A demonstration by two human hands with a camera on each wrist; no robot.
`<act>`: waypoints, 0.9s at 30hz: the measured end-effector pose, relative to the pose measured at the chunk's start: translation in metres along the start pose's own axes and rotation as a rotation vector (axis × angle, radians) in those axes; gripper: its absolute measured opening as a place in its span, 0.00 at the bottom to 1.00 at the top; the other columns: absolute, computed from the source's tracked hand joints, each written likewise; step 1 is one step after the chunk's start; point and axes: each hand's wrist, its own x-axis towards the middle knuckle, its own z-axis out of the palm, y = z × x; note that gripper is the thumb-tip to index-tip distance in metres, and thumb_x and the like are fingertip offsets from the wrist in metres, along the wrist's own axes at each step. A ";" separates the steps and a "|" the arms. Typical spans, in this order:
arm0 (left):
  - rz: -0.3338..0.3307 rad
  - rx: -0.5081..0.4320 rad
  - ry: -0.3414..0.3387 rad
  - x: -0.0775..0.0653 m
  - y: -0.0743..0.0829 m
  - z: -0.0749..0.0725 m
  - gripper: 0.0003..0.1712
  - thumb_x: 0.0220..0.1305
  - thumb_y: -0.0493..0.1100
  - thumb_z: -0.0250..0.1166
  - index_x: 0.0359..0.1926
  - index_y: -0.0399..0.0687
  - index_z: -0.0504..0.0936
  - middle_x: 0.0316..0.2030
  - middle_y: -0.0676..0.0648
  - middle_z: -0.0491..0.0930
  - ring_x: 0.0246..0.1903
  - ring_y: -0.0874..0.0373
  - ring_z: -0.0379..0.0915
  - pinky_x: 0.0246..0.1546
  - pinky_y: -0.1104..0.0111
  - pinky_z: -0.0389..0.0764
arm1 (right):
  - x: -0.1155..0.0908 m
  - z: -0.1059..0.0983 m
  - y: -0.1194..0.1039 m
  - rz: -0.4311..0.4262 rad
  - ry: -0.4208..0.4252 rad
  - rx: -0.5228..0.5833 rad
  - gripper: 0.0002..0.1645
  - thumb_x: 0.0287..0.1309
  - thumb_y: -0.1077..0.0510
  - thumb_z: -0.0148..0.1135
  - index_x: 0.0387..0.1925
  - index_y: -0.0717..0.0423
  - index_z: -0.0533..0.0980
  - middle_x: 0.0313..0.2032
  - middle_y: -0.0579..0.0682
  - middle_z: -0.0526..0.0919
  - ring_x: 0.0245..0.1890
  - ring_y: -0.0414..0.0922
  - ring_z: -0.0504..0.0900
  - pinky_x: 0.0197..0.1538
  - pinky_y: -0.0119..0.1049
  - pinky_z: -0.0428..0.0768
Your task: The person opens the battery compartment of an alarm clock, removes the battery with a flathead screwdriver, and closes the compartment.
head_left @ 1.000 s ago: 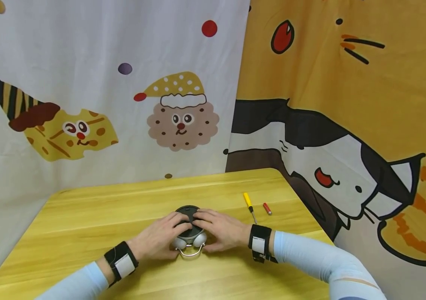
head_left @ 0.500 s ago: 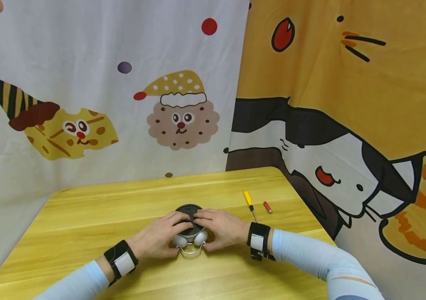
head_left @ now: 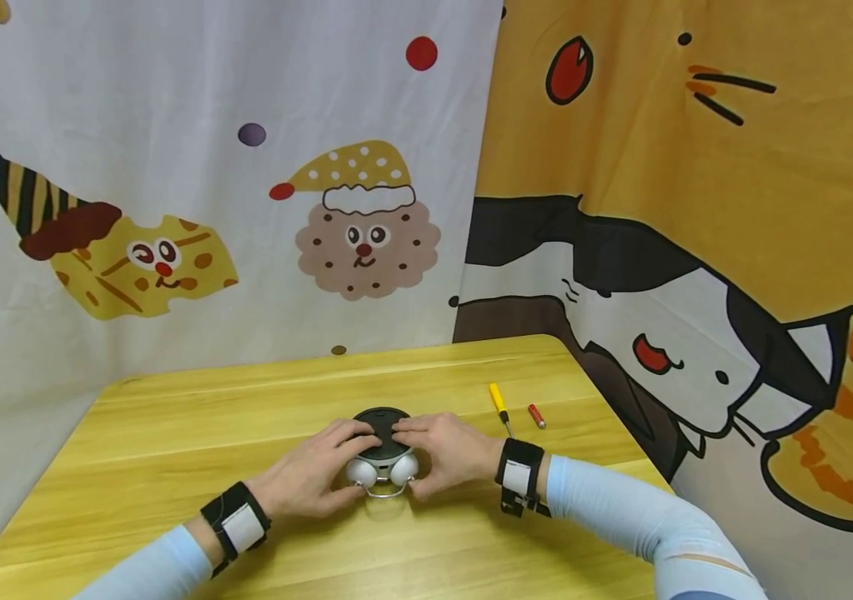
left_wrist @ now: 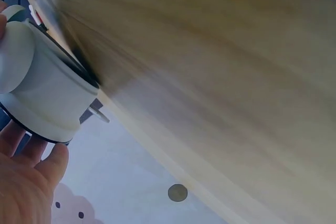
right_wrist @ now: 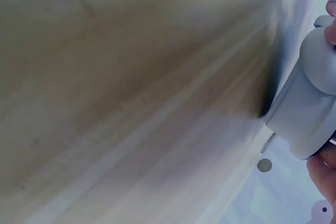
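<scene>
A twin-bell alarm clock lies with its black back up and its two pale bells and wire handle towards me. My left hand holds its left side, fingertips on the back and thumb near the left bell. On the opposite side, my right hand grips it likewise, thumb beside the right bell. In the left wrist view, the pale body of the clock leans away from the tabletop at the bell end, and a small metal leg juts out at its far end. The clock's face is turned down and hidden.
Beyond my right wrist lie a yellow-handled screwdriver and a small red battery on the wooden table. Printed curtains hang right behind the table's far and right edges.
The clock's bell end has tipped up slightly off the table, its handle rising, and both hands have shifted a little with it. The screwdriver and battery stay put.
</scene>
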 end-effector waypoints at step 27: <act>-0.147 -0.198 0.038 0.007 0.006 -0.010 0.33 0.80 0.57 0.71 0.78 0.52 0.77 0.71 0.51 0.81 0.68 0.56 0.82 0.67 0.52 0.87 | 0.010 -0.023 0.022 0.084 -0.045 0.488 0.36 0.52 0.50 0.77 0.63 0.55 0.88 0.56 0.51 0.95 0.54 0.35 0.93 0.58 0.36 0.91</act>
